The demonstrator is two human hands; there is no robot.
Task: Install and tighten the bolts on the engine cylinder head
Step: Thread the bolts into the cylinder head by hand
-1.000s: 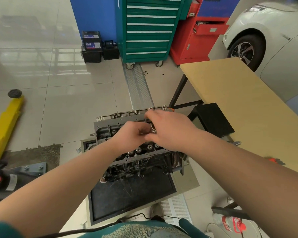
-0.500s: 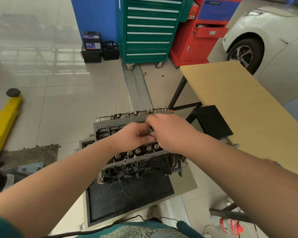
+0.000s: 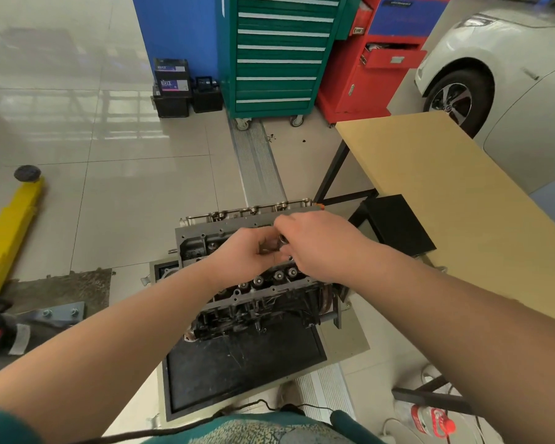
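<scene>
A: What are the fingers doing?

B: The right hand (image 3: pixel 314 248) has its fingers (image 3: pixel 281 223) curled, pinching a small shiny metal part (image 3: pixel 282 240), likely a bolt, though it is too small to be sure. The left hand (image 3: pixel 249 253) meets it with its own fingers (image 3: pixel 265 248) curled inward, touching the right; I cannot tell whether they grip anything.

A: And where is the cylinder head?

B: The cylinder head (image 3: pixel 253 280) lies right beneath both hands, tilted on a stand with a black tray (image 3: pixel 237 363) on the floor. A row of round valve tops shows just below the hands.

A: Farther out?

B: A tan bench (image 3: pixel 446 187) stands to the right with a black stool (image 3: pixel 398 225) under its edge. Beyond are a green tool cabinet (image 3: pixel 276 56), a red cabinet (image 3: pixel 375 68) and a white car (image 3: pixel 494 59). A yellow lift arm (image 3: pixel 10 229) lies at left.
</scene>
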